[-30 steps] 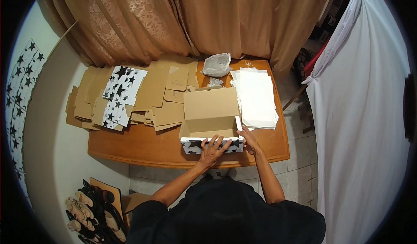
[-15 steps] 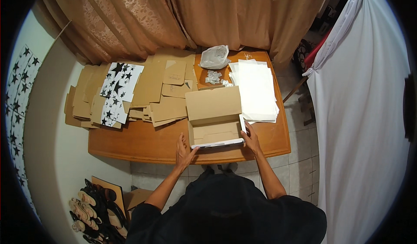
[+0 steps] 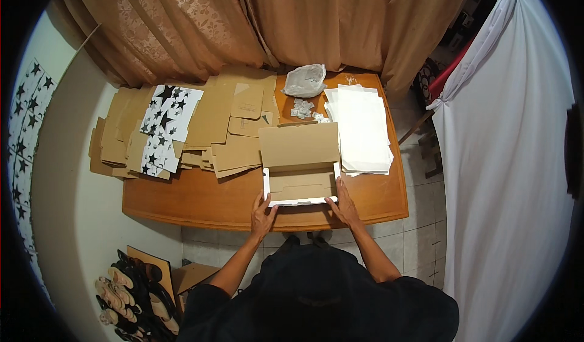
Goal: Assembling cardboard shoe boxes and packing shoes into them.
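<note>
I see open box [image 3: 300,156]: left hand [image 3: 262,219] at seven o'clock, right hand [image 3: 345,208] at five, each curled around near corner.

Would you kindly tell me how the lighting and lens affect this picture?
Head view: black corners, and the front edge of the table looks bowed, perhaps partly by the lens; head view: white papers very bright, black shirt nearly featureless; head view: box, left hand and right hand fairly clear.

Cardbd box [image 3: 300,158], brn inside, wht rims, lid up, on tbl [image 3: 182,199] nr front edge.
</note>
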